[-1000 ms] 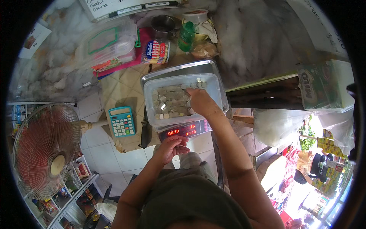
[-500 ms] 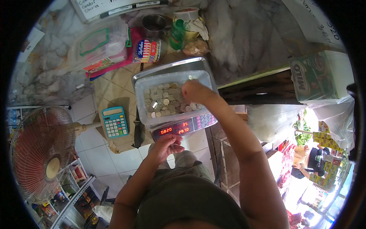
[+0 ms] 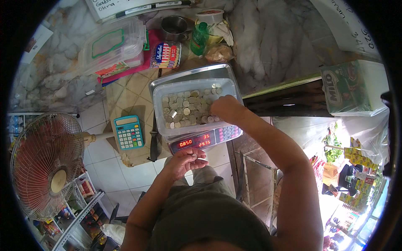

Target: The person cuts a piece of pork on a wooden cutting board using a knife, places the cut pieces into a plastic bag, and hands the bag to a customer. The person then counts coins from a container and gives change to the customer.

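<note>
A clear plastic tub (image 3: 163, 132) holds many silver coins (image 3: 184, 104). It rests on the metal pan (image 3: 192, 72) of a digital scale, whose panel (image 3: 228, 131) glows with red digits. My right hand (image 3: 228, 109) reaches in over the tub's right side, knuckles up and fingers curled down at the coins; its fingertips are hidden. In front of the scale panel, my left hand (image 3: 184, 164) is turned partly palm up with its fingers bent. A small greyish piece, which looks like a coin, shows between its thumb and fingers.
A blue calculator (image 3: 128, 132) and a black-handled knife (image 3: 153, 146) lie left of the scale. Behind stand a lidded clear box (image 3: 111, 44), a cracker pack (image 3: 166, 55), a metal pot (image 3: 174, 27) and a green bottle (image 3: 199, 39). A fan (image 3: 50, 167) stands at far left.
My right hand has moved slightly right and down within the tub. The scale's red digits have changed. My left hand keeps its place; the whole view has shifted a little.
</note>
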The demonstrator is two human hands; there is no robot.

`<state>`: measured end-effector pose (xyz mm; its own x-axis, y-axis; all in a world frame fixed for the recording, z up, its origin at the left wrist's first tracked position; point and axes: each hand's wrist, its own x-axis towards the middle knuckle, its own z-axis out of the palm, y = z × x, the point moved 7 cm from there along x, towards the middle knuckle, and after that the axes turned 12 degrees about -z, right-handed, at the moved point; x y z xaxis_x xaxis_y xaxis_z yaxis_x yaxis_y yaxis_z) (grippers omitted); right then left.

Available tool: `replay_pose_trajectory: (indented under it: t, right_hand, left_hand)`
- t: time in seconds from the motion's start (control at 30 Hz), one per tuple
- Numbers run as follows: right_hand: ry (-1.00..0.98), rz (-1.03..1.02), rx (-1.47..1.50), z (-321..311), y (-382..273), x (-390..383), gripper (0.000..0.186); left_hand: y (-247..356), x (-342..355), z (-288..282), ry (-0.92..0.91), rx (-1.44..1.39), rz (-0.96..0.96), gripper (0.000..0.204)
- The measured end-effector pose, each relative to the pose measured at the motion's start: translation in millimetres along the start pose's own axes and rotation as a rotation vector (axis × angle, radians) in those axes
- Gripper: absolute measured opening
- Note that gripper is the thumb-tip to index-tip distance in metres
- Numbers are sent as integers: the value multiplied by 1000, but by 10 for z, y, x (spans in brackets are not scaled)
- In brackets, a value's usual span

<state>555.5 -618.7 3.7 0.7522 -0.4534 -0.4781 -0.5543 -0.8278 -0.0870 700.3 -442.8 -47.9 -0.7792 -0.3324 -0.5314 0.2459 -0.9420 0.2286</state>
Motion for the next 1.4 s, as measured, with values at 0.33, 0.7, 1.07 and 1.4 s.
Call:
replay_pose_trajectory:
  t: [0.33,0.7,1.07,1.4]
  right_hand:
    - [64,-106,-160,36,-14,-55,9]
    - [170,-42,30,-192,233,-25,7]
    - [-75,-105,-178,41,-85,-51,12]
    - [-27,-96,-53,107,-48,-21,11]
  left_hand:
    - [18,3,9,24,13,28,30]
    - [45,10,77,24,-14,57,33]
    - [162,20,308,-42,-17,43,46]
    - [502,73,601,-137,-184,211,70]
